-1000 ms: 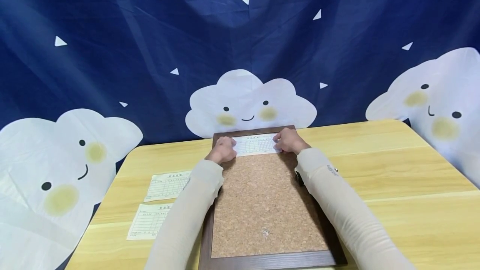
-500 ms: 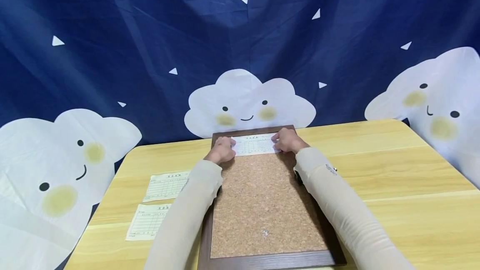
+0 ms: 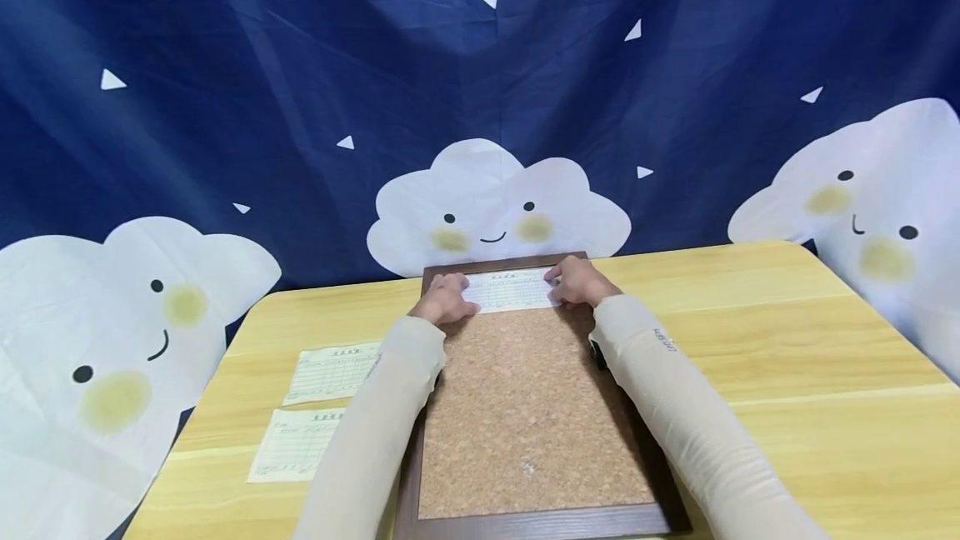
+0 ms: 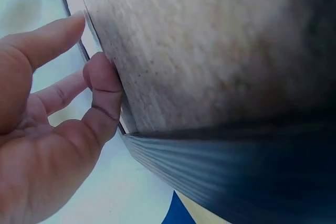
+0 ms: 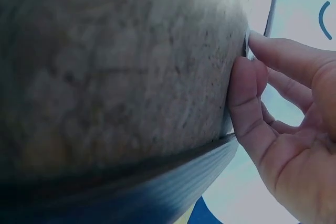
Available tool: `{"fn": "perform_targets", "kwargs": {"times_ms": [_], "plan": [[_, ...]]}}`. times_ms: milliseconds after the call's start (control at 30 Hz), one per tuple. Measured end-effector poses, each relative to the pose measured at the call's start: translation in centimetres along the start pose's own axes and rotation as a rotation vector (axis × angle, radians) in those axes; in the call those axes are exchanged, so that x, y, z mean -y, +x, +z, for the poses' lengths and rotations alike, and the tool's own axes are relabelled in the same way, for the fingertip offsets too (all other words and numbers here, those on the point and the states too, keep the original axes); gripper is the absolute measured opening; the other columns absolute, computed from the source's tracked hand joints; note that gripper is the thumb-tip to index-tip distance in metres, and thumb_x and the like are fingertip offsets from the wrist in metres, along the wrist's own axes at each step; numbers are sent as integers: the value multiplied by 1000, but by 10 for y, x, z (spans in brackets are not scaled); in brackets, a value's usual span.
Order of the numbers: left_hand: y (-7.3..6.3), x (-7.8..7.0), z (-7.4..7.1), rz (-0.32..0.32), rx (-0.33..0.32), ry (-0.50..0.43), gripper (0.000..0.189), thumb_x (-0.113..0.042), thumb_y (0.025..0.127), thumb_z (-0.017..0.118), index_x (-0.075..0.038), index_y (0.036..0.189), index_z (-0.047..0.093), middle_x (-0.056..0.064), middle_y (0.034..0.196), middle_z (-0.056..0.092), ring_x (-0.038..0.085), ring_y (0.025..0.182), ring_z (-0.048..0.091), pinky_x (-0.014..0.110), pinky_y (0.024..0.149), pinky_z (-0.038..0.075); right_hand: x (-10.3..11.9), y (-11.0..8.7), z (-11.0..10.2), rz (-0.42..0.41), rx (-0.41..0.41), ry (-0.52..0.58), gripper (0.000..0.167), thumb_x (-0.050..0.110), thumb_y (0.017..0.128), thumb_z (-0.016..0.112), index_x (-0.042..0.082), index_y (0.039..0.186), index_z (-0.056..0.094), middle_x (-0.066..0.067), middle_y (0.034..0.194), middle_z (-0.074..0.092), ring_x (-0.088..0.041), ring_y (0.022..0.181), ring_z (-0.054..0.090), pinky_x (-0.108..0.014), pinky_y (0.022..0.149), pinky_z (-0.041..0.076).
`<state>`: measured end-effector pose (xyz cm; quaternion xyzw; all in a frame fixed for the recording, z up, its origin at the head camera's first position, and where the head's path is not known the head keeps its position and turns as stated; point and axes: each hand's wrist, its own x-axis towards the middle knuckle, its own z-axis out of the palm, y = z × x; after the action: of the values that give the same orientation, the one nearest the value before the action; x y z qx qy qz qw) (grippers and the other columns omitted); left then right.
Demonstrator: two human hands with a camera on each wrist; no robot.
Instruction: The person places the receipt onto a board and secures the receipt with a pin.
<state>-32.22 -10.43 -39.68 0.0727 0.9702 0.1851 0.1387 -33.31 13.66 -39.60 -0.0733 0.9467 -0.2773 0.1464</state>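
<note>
A printed form (image 3: 513, 288) lies across the top of a cork board (image 3: 532, 407) with a dark brown frame. My left hand (image 3: 444, 298) rests on the form's left end. In the left wrist view its thumb (image 4: 103, 80) presses at the board surface, apart from the fingertip above it. At the other end, my right hand (image 3: 579, 282) pinches the form's right edge between thumb and forefinger. A white sliver of paper shows by those fingertips in the right wrist view. Most of the cork is bare.
Two more printed forms (image 3: 330, 373) lie on the wooden table (image 3: 795, 332), left of the board, partly behind the left sleeve (image 3: 382, 415). A blue curtain (image 3: 420, 65) with white clouds hangs directly behind the table.
The left thumb has slid slightly right over the form, and its forefinger has drawn back a little. The right hand and the board have hardly moved.
</note>
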Motion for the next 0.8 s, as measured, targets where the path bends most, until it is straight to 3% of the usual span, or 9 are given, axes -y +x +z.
{"fn": "perform_targets", "kwargs": {"times_ms": [167, 267, 400, 533, 800], "plan": [[0, 3, 2, -11, -15, -18, 56, -25, 95, 71, -1, 142, 52, 16, 146, 48, 30, 139, 36, 41, 115, 29, 1, -1, -1, 25, 17, -9, 47, 1, 90, 68, -3, 135, 59, -21, 133, 60, -11, 55, 63, -22, 54, 53], [0, 3, 2, -17, -18, -29, 56, -25, 94, 71, -1, 142, 53, 16, 147, 47, 31, 140, 36, 41, 116, 28, 0, -3, -2, 29, 12, -5, 47, -1, 90, 68, -4, 135, 59, -22, 125, 65, -13, 54, 63, -25, 55, 55], [1, 3, 3, -35, -21, -64, 55, -24, 94, 72, -2, 141, 54, 15, 148, 47, 30, 139, 36, 41, 116, 28, -5, -7, -5, 0, 3, 70, 45, -2, 89, 69, -7, 133, 59, -17, 89, 72, -13, 54, 61, -27, 56, 56], [1, 4, 4, -52, -24, -90, 54, -24, 92, 74, -4, 140, 56, 14, 147, 48, 29, 138, 38, 42, 115, 30, -12, -12, -12, -47, 11, 173, 44, 0, 90, 68, -11, 133, 58, -6, 63, 63, -10, 55, 58, -27, 58, 57], [3, 8, 4, -52, -37, -118, 54, -24, 91, 76, -4, 138, 57, 14, 145, 49, 29, 136, 41, 41, 113, 33, -18, -21, -31, -77, 12, 241, 40, -1, 93, 61, -14, 130, 57, -8, 65, 63, -9, 57, 58, -25, 58, 56]]}}
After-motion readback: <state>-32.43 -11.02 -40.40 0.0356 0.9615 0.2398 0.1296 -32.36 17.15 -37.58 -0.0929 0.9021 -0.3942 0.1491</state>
